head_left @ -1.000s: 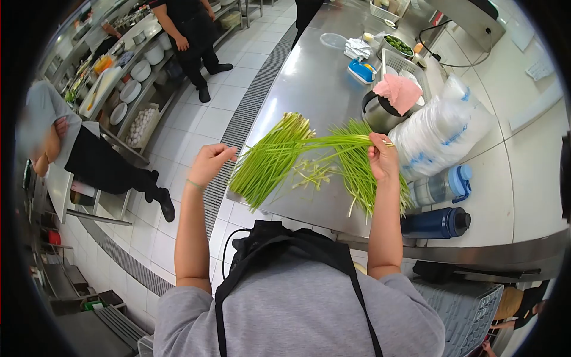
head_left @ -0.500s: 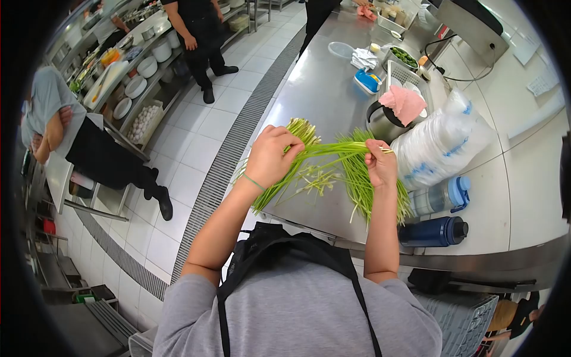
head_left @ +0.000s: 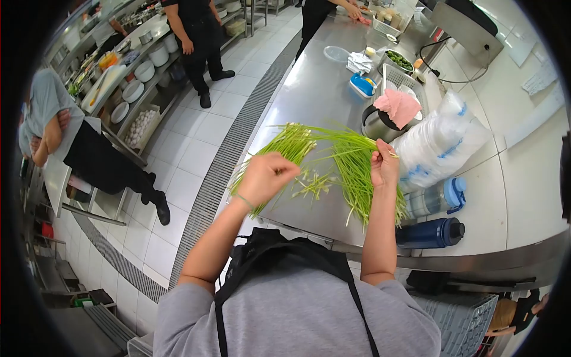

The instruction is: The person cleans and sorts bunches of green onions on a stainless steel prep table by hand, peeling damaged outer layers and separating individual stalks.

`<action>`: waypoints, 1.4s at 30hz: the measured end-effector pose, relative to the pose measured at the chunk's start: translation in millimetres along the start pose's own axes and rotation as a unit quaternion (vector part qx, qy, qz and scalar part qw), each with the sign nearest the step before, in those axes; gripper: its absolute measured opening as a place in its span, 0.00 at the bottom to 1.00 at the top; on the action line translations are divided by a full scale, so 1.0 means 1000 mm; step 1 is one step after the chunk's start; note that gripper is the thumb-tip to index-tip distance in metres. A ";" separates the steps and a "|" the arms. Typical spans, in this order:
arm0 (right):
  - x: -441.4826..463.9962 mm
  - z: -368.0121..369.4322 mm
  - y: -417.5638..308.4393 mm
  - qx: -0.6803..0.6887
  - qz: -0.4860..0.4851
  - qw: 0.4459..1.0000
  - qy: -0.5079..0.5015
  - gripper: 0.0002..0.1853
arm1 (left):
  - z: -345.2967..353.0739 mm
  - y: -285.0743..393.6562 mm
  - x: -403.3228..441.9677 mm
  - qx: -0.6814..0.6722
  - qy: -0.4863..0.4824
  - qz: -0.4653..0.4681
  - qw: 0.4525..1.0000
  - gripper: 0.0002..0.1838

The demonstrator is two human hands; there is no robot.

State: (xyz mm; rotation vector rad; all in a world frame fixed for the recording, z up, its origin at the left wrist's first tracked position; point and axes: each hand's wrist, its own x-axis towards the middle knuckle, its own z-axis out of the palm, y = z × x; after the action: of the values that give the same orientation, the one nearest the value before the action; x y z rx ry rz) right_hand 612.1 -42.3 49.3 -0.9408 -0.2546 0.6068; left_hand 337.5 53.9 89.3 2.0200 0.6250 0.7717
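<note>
With the middle of the view as our clock's centre, we see a steel table (head_left: 315, 77) reaching toward 1 o'clock. Between 2 and 3 o'clock sits a plastic-wrapped bundle (head_left: 439, 138) with blue print. On the table at 3 o'clock lies the right pile of green stalks (head_left: 353, 175), and at 11 the left pile (head_left: 284, 143). At 2 o'clock a metal jug (head_left: 377, 125) stands with a pink cloth (head_left: 397, 107) draped over it. We spot a dark blue bottle (head_left: 429, 233) between 3 and 4 o'clock, with a clear bottle (head_left: 429, 199) just beside it. The left hand (head_left: 269, 178), near 9 o'clock, overlaps the left pile in our view, blurred, fingers curled in; we cannot tell whether they are closed on anything. The right hand (head_left: 384, 166) at 3 o'clock grips a thin bunch of stalks (head_left: 351, 139) by the pale ends, the green length trailing toward 12. Small loose scraps (head_left: 314, 183) lie between the piles.
</note>
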 end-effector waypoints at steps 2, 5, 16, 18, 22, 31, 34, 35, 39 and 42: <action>0.002 0.003 -0.002 0.000 -0.005 1.000 0.000 0.07 | 0.035 -0.025 -0.002 0.042 -0.030 0.070 0.996 0.04; -0.002 0.007 -0.004 0.002 -0.009 1.000 0.000 0.07 | 0.067 -0.045 -0.003 0.058 -0.009 0.078 0.995 0.04; -0.017 0.026 -0.020 0.032 -0.008 0.999 -0.026 0.08 | 0.006 -0.016 0.040 0.203 0.241 0.254 0.915 0.06; -0.018 0.031 -0.018 0.034 -0.002 0.999 -0.022 0.08 | 0.011 -0.014 0.046 0.272 0.234 0.316 0.878 0.10; -0.019 0.033 -0.012 0.042 0.008 0.999 -0.027 0.08 | 0.015 -0.022 0.057 0.340 0.245 0.361 0.833 0.11; -0.013 0.009 -0.025 0.058 -0.003 0.998 0.008 0.07 | -0.028 -0.070 0.051 0.388 0.242 0.228 0.860 0.05; -0.013 0.002 -0.026 0.047 -0.018 0.999 0.008 0.07 | -0.048 -0.076 0.048 0.267 0.274 0.082 0.920 0.05; -0.014 0.002 -0.025 0.018 -0.031 0.999 0.008 0.07 | -0.053 -0.070 0.049 0.140 0.300 -0.026 0.943 0.05; -0.029 0.019 -0.022 -0.075 -0.080 0.994 -0.028 0.08 | -0.046 0.007 0.049 0.065 0.125 0.067 0.988 0.06; -0.043 0.038 -0.023 -0.152 -0.115 0.981 -0.038 0.08 | -0.019 0.028 0.055 0.117 0.018 0.185 0.976 0.06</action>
State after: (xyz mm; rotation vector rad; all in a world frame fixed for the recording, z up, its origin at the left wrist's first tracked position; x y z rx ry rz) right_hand 569.0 -52.0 91.7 -1.1632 -0.5276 0.3956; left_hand 365.4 86.5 137.2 2.3818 0.3749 0.9908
